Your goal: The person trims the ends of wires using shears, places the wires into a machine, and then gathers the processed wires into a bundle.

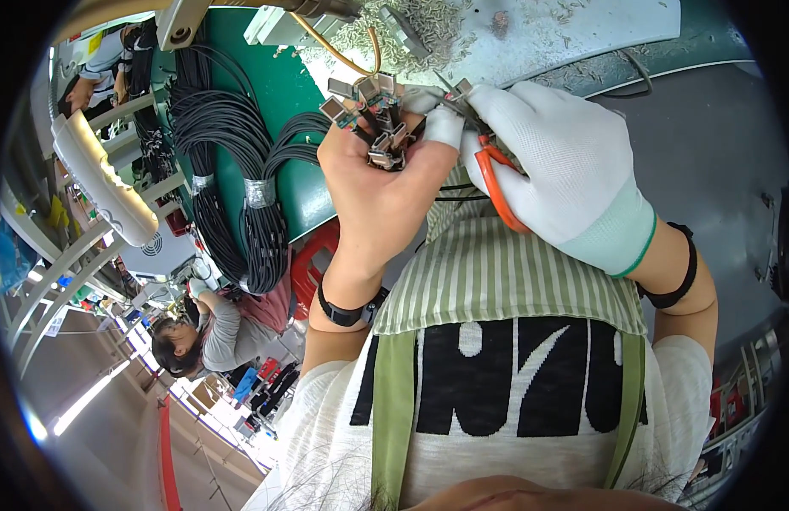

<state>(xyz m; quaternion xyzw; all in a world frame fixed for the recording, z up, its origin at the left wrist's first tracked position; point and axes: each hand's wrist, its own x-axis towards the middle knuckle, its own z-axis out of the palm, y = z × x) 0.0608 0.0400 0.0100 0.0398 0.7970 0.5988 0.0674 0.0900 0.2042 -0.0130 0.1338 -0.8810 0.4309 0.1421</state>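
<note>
My left hand [369,200], bare apart from white coverings on the thumb and a fingertip, is closed around several black cables with metal-shelled connectors [387,152]. Their ends fan upward out of the fist. My right hand [565,157], in a white knit glove with a pale green cuff, grips orange-handled cutters [498,189]. The pointed jaws are up beside one connector [456,92] at my left thumb. Whether they touch it, I cannot tell. Thick coils of black cable [220,128], bound with silvery wrap, lie left of my hands.
Small metallic scraps [420,34] cover part of a white sheet [616,30] on the green table [305,192]. A yellowish wire [326,43] curves above my left hand. A lamp [105,175] stands at left. Co-workers [232,332] sit at left. A striped apron [513,272] covers my lap.
</note>
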